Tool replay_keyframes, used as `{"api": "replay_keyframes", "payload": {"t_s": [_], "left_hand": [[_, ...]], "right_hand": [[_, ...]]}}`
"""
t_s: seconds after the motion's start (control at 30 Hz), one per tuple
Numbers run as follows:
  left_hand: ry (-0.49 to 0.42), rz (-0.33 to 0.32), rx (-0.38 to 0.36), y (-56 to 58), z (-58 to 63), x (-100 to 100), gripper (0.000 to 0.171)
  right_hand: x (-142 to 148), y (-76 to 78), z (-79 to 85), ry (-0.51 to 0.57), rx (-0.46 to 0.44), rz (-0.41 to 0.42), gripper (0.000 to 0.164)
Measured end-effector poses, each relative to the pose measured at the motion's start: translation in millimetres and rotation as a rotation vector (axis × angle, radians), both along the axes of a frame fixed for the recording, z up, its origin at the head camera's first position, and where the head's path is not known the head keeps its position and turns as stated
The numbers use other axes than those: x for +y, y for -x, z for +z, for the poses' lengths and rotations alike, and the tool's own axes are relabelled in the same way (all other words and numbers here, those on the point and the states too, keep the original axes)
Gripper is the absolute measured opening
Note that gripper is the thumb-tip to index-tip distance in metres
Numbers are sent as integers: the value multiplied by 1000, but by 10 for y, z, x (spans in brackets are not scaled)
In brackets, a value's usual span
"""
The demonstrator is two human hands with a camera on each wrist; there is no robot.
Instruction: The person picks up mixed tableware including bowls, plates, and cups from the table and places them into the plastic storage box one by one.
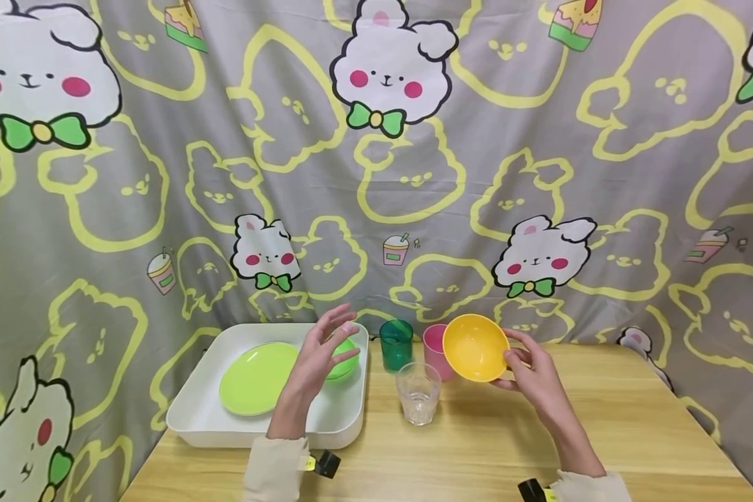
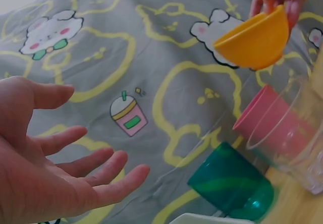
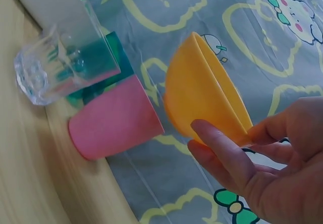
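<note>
My right hand (image 1: 533, 369) pinches the rim of a yellow bowl (image 1: 475, 346), thumb inside and fingers beneath. The bowl is held in the air, tilted with its inside toward the head camera, in front of the pink cup (image 1: 436, 355). My left hand (image 1: 318, 352) holds nothing; its fingers are spread and slightly bent above the white tub (image 1: 194, 418). In the tub lie a lime green plate (image 1: 257, 376) and a green bowl (image 1: 344, 362), partly hidden by the left hand. In the left wrist view the left palm and fingers show bare.
A clear glass (image 1: 418, 394) stands on the wooden table (image 1: 602, 418) in front of the pink cup and a dark green cup (image 1: 396, 346). Behind the table hangs a grey patterned curtain (image 1: 326, 188). The tub occupies the table's left side.
</note>
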State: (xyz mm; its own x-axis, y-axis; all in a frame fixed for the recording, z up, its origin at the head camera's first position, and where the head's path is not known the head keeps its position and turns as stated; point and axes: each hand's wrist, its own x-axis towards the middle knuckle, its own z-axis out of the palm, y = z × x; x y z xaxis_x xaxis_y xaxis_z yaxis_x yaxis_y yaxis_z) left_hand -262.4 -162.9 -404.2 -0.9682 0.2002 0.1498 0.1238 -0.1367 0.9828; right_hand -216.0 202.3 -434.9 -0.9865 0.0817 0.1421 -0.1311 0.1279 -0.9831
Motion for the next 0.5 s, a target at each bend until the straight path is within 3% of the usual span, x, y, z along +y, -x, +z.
{"api": "replay_keyframes", "payload": {"t_s": [0.27, 0.5], "left_hand": [[14, -11, 52, -12, -129, 132, 51], [27, -16, 67, -33, -173, 224, 48]], "right_hand": [[-145, 62, -28, 61, 2, -27, 43], [-297, 127, -69, 95, 4, -47, 41]]}}
